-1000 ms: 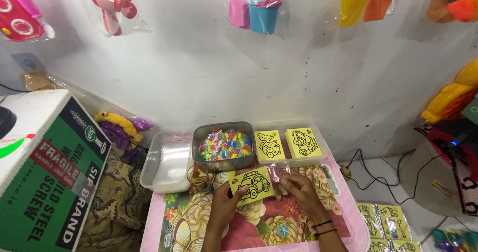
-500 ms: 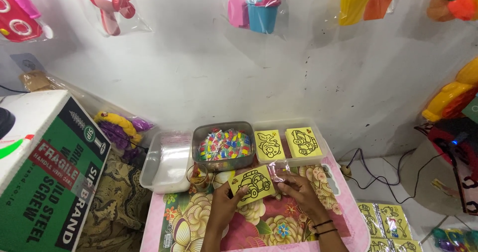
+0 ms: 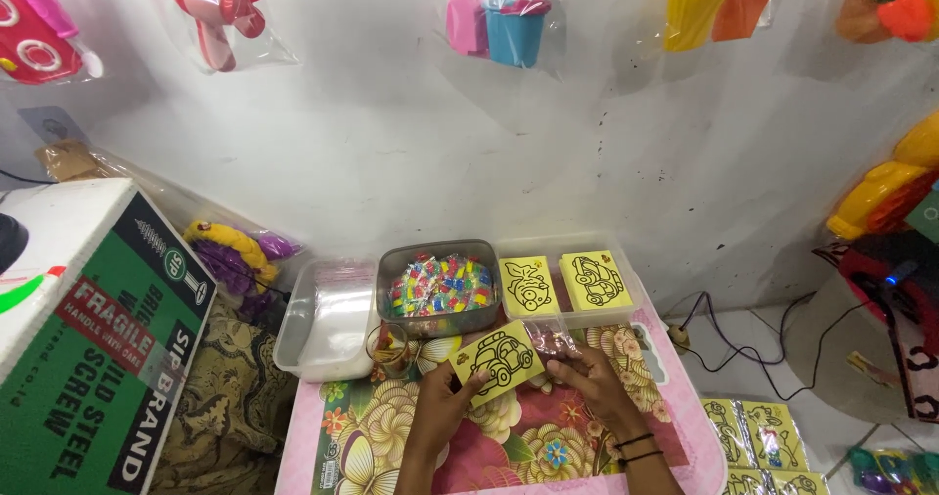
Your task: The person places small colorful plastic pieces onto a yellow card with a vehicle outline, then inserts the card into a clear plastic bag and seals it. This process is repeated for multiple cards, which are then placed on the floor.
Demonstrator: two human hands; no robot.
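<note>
We look down from the head at a floral table low in frame, the white wall filling the upper half.

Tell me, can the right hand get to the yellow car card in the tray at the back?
Probably yes. The right hand sits just in front of the clear tray, and the yellow car card lies on top, uncovered. Only a small clear bag at its fingers lies between.

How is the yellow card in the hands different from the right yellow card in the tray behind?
The held card is tilted, pinched by the left hand; the tray card lies flat in the clear tray, untouched. The held card appears larger, being nearer. Both are yellow with a black car outline.
</note>
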